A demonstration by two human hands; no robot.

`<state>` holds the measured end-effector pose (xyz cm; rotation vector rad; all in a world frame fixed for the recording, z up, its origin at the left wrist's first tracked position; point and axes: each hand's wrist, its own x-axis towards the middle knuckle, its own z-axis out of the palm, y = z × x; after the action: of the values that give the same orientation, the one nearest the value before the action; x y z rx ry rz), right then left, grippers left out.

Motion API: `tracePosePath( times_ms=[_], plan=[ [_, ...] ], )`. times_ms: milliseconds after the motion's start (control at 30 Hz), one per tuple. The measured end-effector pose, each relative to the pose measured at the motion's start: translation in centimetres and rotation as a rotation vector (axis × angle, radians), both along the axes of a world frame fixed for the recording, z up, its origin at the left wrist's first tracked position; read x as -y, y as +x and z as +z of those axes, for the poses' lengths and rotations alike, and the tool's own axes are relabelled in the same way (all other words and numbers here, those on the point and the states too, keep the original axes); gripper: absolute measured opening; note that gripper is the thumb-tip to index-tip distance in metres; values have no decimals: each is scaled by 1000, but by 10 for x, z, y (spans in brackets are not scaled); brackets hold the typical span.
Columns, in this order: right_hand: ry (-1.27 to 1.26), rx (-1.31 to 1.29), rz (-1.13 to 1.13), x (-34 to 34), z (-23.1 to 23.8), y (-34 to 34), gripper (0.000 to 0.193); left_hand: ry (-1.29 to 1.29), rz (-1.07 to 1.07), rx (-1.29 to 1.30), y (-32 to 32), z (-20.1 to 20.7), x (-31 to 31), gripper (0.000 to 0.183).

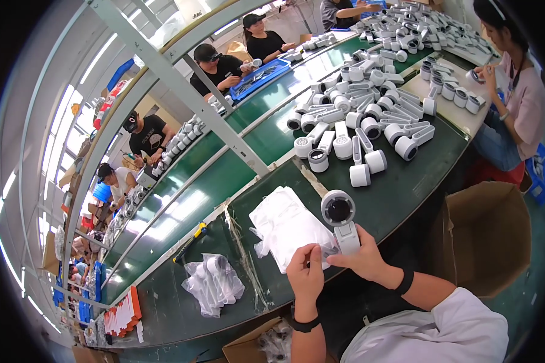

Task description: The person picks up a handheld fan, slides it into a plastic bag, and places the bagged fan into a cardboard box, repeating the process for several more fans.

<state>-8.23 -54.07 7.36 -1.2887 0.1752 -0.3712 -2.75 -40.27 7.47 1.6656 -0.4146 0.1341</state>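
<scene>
My right hand is closed around the grey-white handle of a handheld device. Its round head points up and shows a dark round opening. Beside it my left hand is closed in a pinch at the edge of a clear plastic bag, which lies between the hands by the handle's lower end. Just beyond my hands a stack of flat translucent plastic bags lies on the dark green table. To the left rests a clear bag with white devices inside.
A large heap of similar white devices covers the table ahead. A yellow-black cutter lies left, near an orange-and-white stack. An open cardboard box stands right, another box below. Several co-workers sit along the green conveyor; one person sits right.
</scene>
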Motion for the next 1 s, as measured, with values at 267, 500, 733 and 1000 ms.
tracePosePath(
  times_ms=[267,500,733,1000],
  plan=[
    [-79,-33,-132,9,-22,14,32,-569,-57,-384,5,-7,-12,12],
    [-212,-40,-153,18,-9,16,32,-167,-49,-229,-3,4,-4,19],
    [-246,-66,-190,21,-8,5,33,-224,84,-294,7,0,9,16],
    [-260,109,115,58,-6,-43,44,-197,35,-392,6,14,25,15]
  ],
)
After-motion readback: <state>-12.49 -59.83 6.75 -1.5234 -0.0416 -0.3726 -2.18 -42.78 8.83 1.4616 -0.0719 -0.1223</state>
